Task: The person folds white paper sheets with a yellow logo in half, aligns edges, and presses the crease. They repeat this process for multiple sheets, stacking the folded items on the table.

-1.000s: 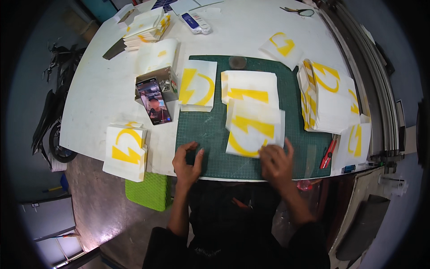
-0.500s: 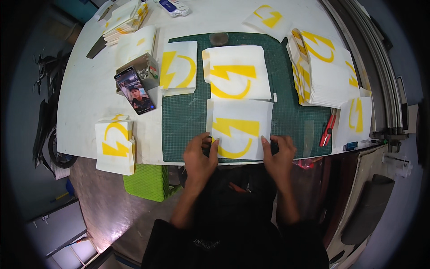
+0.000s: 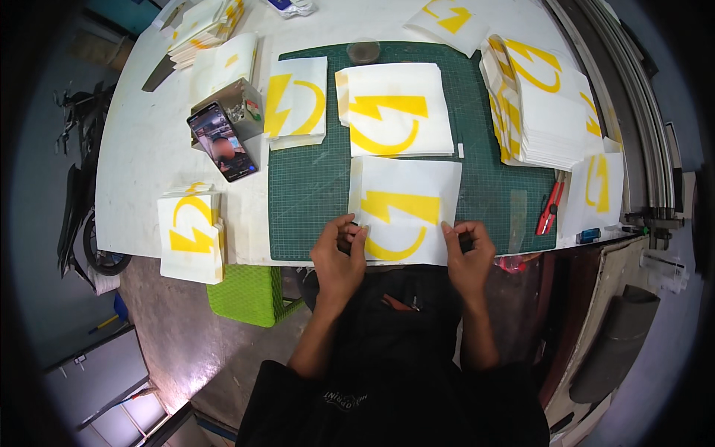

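A white sheet with a yellow zigzag and curved print [image 3: 406,212] lies over the near edge of the green cutting mat [image 3: 305,201]. My left hand [image 3: 340,252] pinches its lower left edge between thumb and fingers. On the opposite edge, my right hand [image 3: 471,249] grips the sheet the same way. Just beyond it rests a stack of similar printed sheets [image 3: 398,82], a little apart or touching at its near edge. Another small stack [image 3: 296,93] sits at the mat's left, bearing the same yellow print.
At the left, a phone [image 3: 222,141] leans on a grey box [image 3: 242,100]; a stack of printed pieces [image 3: 190,246] overhangs the table's edge. A thick stack [image 3: 547,134], a red cutter [image 3: 550,208] and a blue lighter-like item [image 3: 588,235] lie right. A green stool [image 3: 242,298] stands below.
Both hands and the held sheet have shifted slightly right relative to the stack beyond. The whole view has moved a little, and the phone's picture differs.
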A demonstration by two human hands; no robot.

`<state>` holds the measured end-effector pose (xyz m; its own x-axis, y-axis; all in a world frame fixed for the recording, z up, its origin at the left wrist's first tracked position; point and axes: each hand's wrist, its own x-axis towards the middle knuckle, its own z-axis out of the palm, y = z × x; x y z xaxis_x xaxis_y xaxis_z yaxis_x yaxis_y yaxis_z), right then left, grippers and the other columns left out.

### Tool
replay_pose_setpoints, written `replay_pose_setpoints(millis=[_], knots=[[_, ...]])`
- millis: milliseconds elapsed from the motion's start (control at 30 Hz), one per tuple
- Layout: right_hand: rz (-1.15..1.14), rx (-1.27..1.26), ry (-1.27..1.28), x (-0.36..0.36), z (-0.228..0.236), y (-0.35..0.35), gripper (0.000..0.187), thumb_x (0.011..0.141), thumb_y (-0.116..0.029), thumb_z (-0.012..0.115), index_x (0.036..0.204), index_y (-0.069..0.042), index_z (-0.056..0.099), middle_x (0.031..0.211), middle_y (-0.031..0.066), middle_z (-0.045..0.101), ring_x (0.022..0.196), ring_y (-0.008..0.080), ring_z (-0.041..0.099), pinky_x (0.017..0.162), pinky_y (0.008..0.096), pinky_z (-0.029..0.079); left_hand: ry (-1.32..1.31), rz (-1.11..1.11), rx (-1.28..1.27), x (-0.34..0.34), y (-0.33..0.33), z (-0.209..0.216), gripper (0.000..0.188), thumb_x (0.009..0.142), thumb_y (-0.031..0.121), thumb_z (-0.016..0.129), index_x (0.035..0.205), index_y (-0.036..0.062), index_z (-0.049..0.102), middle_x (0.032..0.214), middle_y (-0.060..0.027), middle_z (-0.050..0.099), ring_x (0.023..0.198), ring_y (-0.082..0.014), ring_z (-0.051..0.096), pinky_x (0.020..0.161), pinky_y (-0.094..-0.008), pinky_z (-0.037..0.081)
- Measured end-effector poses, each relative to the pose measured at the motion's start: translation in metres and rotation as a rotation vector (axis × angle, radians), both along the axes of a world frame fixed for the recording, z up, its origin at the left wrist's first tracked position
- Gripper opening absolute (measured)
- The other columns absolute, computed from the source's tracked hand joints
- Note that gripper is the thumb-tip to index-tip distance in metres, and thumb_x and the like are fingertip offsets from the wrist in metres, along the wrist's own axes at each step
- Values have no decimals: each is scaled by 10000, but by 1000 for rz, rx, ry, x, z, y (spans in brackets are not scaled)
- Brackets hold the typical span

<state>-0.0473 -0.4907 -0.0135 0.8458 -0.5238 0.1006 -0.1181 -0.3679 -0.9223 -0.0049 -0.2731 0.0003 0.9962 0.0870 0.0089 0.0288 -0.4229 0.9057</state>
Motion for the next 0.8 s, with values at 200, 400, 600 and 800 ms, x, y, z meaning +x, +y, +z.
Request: replay_pose_setpoints(millis=[200,400,600,800], knots=[[35,319,38,0,6,-14,187,941,-50,773,893,-33,593,750,-35,579,680,34,500,623,208,400,173,-62,-418,6,10,-2,205,996,52,702,1177,-33,661,942,-22,673,847,-62,605,779,-225,504],[49,576,-9,0,10,-19,195,925,-2,773,990,-23,591,783,-25,615,701,29,516,663,191,419,263,-82,-649,9,15,5,128,1018,43,677,1127,-21,655,973,2,640,896,-48,570,828,-209,473],[140,500,35,1,17,-20,509,874,53,785,1322,42,543,844,14,692,799,63,599,827,215,464,198,-178,-583,5,25,7,66,1038,64,654,1041,3,627,898,23,606,834,-23,511,743,-201,423],[320,454,-321,-6,12,-25,794,829,-24,861,1485,76,424,1054,96,716,1010,159,676,999,279,459,-6,-186,-449,-2,22,8,89,1084,107,569,1064,21,573,892,11,593,792,-22,481,686,-207,403]])
